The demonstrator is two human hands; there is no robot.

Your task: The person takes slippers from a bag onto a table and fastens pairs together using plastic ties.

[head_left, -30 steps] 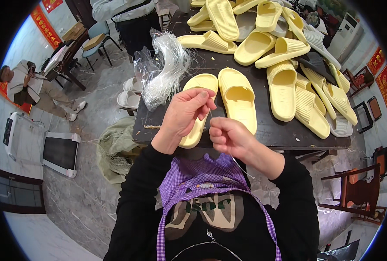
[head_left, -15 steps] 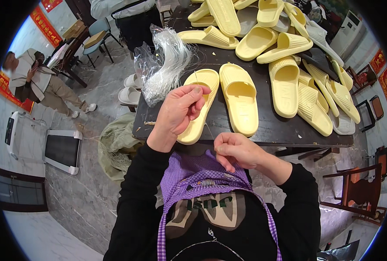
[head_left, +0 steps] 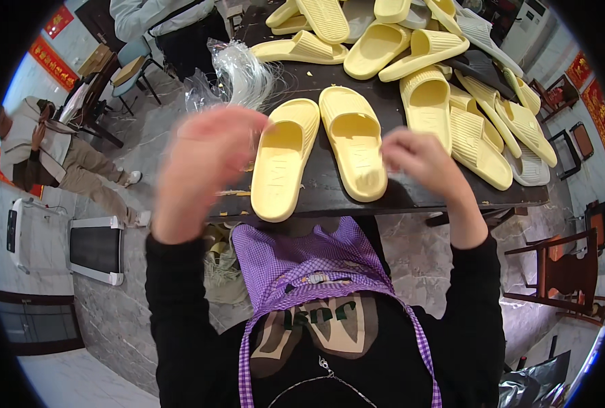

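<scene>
Two pale yellow slippers lie side by side, soles down, near the front edge of the dark table (head_left: 411, 196): the left slipper (head_left: 282, 160) and the right slipper (head_left: 353, 143). My left hand (head_left: 207, 170) is raised above the table's left front corner, blurred by motion, its fingers close together. My right hand (head_left: 421, 160) is lifted to the right of the pair with fingers curled in. Nothing I can make out is in either hand. Neither hand touches a slipper. I wear a purple checked apron over a black top.
A heap of yellow slippers (head_left: 452, 102) covers the table's back and right. A bag of clear plastic strands (head_left: 238, 78) lies at its left rear. A person stands behind (head_left: 159, 20), another sits at left (head_left: 40, 146). A white box (head_left: 95, 248) and a wooden chair (head_left: 561, 272) stand on the floor.
My hands were together, low at the left slipper's heel. They have since risen and spread wide apart, the left to the left and the right to the right.
</scene>
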